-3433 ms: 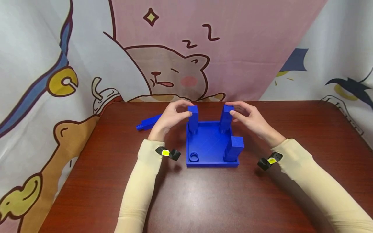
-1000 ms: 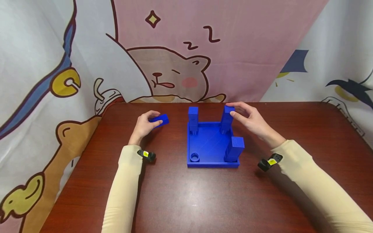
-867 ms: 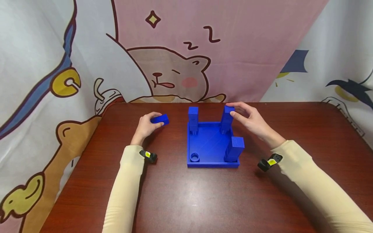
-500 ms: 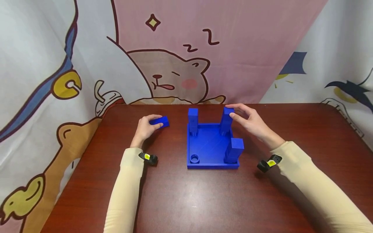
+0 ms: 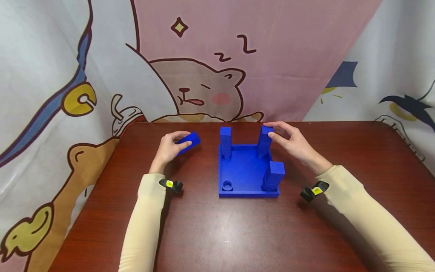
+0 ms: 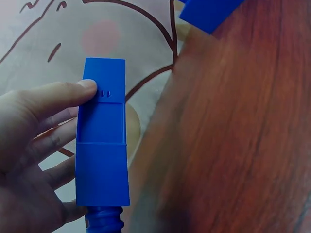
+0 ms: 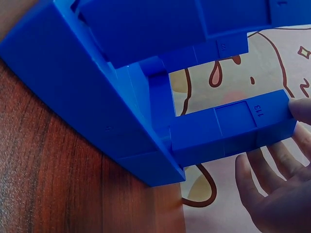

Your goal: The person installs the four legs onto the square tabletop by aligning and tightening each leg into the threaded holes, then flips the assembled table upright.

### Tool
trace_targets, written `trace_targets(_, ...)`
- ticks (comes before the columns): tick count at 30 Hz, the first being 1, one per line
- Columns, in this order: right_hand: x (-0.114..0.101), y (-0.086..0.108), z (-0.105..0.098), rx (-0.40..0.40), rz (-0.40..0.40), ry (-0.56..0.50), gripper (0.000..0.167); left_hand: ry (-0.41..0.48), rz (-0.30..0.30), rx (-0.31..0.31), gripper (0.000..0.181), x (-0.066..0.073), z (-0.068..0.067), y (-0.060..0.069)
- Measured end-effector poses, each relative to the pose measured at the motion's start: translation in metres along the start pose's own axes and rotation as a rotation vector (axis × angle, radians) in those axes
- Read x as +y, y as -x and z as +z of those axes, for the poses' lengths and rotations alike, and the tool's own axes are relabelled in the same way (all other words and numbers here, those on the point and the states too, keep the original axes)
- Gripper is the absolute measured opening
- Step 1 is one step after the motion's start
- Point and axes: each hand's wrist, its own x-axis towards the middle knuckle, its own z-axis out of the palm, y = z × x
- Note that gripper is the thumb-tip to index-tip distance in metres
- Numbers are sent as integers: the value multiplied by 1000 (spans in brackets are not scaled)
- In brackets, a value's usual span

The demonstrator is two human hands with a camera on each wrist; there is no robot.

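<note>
I look over a glossy reddish-brown wood-grain table (image 5: 224,226) backed by a cartoon-printed fabric curtain (image 5: 282,68). The blue, square-sided, plastic-looking leg (image 5: 194,139) is at ten o'clock from the shallow blue square tray (image 5: 248,194), long axis running eight to two; my left-wrist view puts its threaded end (image 6: 104,218) at six. The left hand (image 5: 168,147) grips it; well apart, the right hand (image 5: 289,139) pinches the upright blue post (image 5: 264,143) at the tray's one o'clock corner

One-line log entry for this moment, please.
left hand: grips loose post | right hand: pinches far-right post | tray: three posts standing, near-left socket unfilled
</note>
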Motion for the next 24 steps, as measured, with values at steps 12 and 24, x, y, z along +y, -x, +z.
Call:
trace_targets(12,2,0,1,2,-23,-15,38,172,12,-32,35,15,0,6)
trace_targets(24,2,-1,1,-4,-39,-30,37,341,49,-233,35,28,-2,12)
